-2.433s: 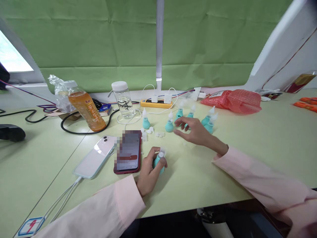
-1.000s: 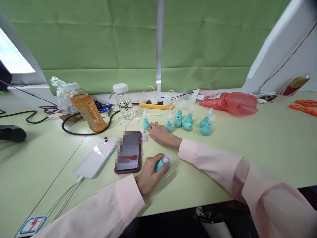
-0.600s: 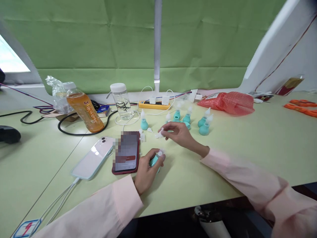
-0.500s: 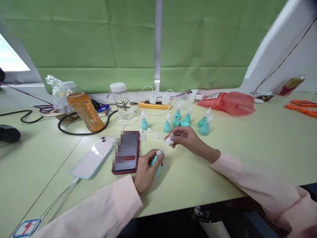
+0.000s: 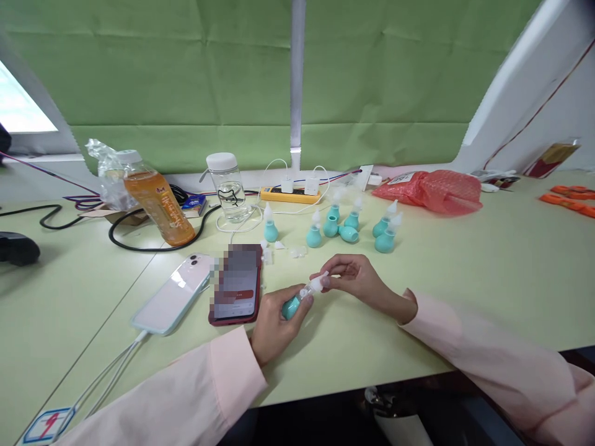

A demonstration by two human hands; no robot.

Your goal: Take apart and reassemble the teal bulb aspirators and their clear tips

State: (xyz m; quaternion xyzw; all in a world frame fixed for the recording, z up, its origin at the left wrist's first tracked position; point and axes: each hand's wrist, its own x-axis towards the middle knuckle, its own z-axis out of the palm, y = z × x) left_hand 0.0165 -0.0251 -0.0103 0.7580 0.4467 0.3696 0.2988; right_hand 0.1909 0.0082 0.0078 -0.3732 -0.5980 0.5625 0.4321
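My left hand (image 5: 274, 322) is wrapped round a small teal rubber bulb (image 5: 291, 306), held tilted just above the pale green table (image 5: 488, 266). My right hand (image 5: 352, 279) pinches a clear plastic tip (image 5: 317, 284) and presses it against the bulb's white neck. Beyond my hands stand several finished teal bulbs with clear tips (image 5: 349, 224), one of them lying on its side. A few loose white tips (image 5: 297, 251) lie near a lone bulb (image 5: 270, 227).
Two phones lie left of my hands: a dark red one (image 5: 237, 284) and a pale one (image 5: 174, 293) on a white cable. Behind are an orange drink bottle (image 5: 158, 199), a clear jar (image 5: 229, 187), a yellow power strip (image 5: 290, 194), black cables and a red bag (image 5: 432, 189).
My right hand reached to the loose tips by the phone, picked one up and brought it back to the bulb in my left hand, which tilted the bulb toward it.
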